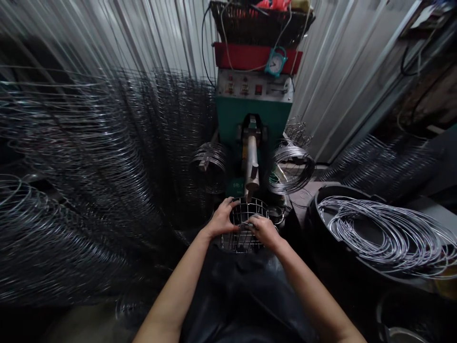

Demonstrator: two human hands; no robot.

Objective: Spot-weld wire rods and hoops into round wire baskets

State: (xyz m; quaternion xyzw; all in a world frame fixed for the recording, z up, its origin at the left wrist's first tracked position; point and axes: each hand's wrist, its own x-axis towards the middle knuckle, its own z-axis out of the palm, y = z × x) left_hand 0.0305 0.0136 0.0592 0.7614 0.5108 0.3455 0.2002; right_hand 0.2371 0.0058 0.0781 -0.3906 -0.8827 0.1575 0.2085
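A round wire basket (246, 216) of thin grey rods sits low in the middle, just under the metal arm (252, 166) of a green machine (253, 116). My left hand (223, 219) grips the basket's left rim with curled fingers. On its near right side, my right hand (263, 229) is closed on the basket and pinches a thin wire there. Both forearms reach forward over a dark apron (235, 295).
Large stacks of wire rings (89, 166) fill the left side. A black tub (357, 247) with loose wire hoops (385, 228) stands at the right. More wire coils (291, 166) hang beside the machine. A small clock (275, 63) and a basket sit on top of it.
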